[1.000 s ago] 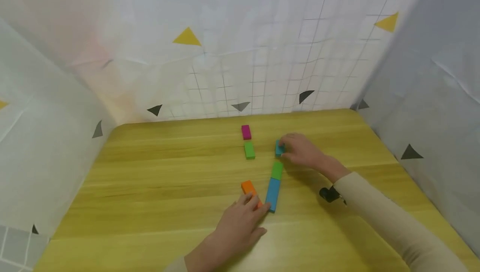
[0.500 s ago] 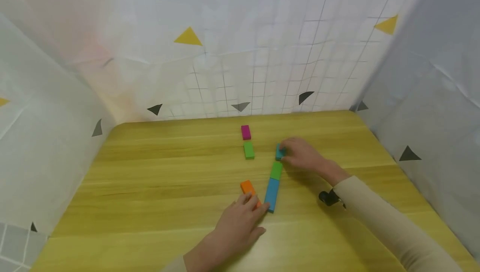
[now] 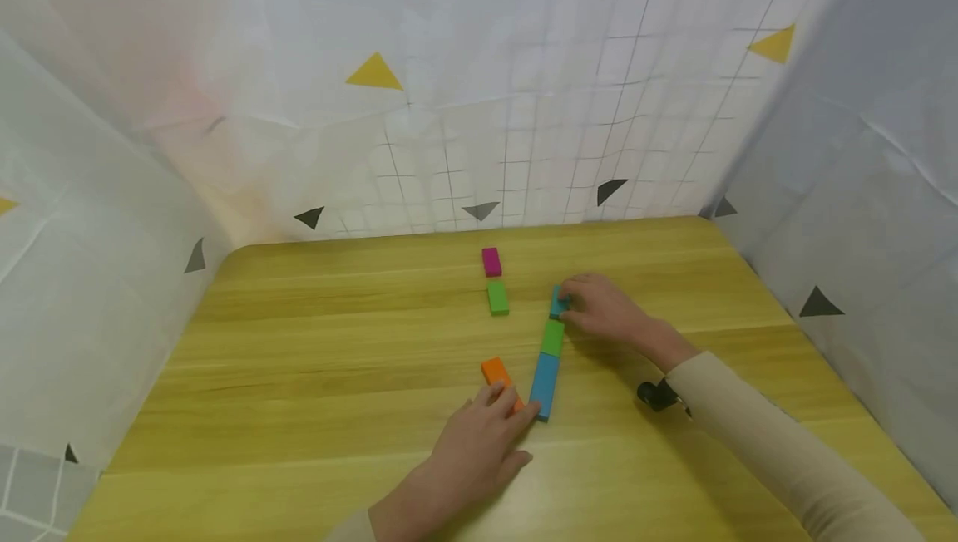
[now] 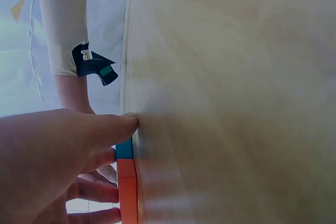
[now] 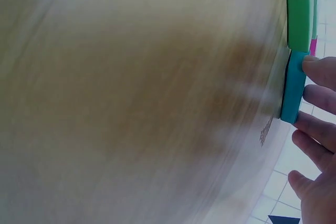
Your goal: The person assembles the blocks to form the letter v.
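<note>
My right hand [image 3: 604, 309] holds a small teal-blue block [image 3: 557, 301] by its ends, thumb toward the near side. In the right wrist view this teal block [image 5: 294, 87] lies end to end with a green block [image 5: 299, 11]. The head view has that green block [image 3: 552, 338] running on into a longer blue block [image 3: 544, 386], all in one slanting row. Loosely spread, my left hand [image 3: 475, 446] rests its fingertips on an orange block [image 3: 496, 372] and the blue block's near end. In the left wrist view, fingers touch the orange block [image 4: 127, 192].
A magenta block [image 3: 491, 262] and a second green block [image 3: 497, 298] lie further back, left of the row. The wooden table [image 3: 299, 376] is enclosed by white sheets [image 3: 299, 68] at the back and sides. A black wrist camera [image 3: 657, 395] hangs under my right sleeve.
My right hand has slid the teal block slightly nearer, narrowing the gap to the green block. My left hand stays in place on the orange and blue blocks.
</note>
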Demonstrator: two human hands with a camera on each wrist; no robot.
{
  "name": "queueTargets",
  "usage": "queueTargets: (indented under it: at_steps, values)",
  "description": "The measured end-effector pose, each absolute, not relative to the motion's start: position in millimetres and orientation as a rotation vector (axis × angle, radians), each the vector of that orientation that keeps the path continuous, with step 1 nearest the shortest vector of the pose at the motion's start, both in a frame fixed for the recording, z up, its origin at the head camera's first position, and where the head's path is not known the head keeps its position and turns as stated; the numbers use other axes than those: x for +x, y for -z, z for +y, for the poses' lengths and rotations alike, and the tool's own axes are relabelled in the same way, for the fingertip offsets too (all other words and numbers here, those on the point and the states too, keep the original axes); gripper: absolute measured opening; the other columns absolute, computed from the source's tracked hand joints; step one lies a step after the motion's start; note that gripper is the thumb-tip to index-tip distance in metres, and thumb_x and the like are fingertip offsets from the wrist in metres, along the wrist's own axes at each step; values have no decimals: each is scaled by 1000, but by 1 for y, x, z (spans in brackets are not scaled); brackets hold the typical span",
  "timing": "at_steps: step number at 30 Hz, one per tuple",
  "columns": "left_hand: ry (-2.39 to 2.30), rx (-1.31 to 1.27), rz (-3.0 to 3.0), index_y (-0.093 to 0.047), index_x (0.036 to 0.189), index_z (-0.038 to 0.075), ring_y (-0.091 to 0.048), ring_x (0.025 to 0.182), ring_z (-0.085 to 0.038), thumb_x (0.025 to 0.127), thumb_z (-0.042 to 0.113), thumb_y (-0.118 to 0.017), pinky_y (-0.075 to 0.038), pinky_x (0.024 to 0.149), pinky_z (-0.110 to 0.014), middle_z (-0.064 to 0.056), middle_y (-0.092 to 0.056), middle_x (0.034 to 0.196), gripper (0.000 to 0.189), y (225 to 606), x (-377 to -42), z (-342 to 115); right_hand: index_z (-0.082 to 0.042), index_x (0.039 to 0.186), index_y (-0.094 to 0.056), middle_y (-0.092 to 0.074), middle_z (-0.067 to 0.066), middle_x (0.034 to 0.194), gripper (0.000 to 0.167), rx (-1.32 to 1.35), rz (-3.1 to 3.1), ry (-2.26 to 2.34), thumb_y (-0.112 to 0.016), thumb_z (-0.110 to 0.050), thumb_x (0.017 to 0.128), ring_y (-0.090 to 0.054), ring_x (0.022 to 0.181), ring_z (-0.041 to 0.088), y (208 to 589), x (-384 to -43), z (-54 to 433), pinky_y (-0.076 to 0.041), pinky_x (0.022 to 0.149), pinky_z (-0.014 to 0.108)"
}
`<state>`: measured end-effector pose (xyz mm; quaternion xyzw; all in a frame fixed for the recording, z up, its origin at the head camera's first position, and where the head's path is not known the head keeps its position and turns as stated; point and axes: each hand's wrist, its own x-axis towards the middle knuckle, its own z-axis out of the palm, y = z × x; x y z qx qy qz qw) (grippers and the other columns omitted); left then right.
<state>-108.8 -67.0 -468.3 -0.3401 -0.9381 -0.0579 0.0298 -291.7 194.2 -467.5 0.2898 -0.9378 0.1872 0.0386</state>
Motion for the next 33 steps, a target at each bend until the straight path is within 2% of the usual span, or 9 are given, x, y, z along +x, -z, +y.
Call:
queueTargets:
  at_steps: [15, 26, 33]
  values:
    - [168, -1050, -2884, -53, 143, 27, -54, 129, -28, 91, 50, -66, -56, 94, -41, -2, -59, 131, 58, 467, -108, -67, -9, 99, -70, -71, 8, 104, 13, 923, -2837, -560, -73, -17, 89, -63, 102, 29, 472, -292, 195, -51, 92, 48]
    - [174, -1046, -2914, -52, 144, 27, -52, 131, -28, 92, 50, -65, -55, 96, -42, -2, -58, 133, 58, 465, -109, -67, -11, 101, -70, -69, 8, 108, 14, 885, -2846, -585, -72, -20, 90, -62, 105, 29, 473, -288, 194, -50, 93, 48]
    - [173, -1046, -2920, -52, 144, 27, -52, 132, -28, 92, 50, -65, -54, 97, -42, -2, -58, 134, 58, 466, -109, -67, -12, 98, -70, -70, 6, 104, 11, 904, -2818, -581, -73, -18, 90, -62, 99, 27, 474, -287, 195, -51, 88, 48]
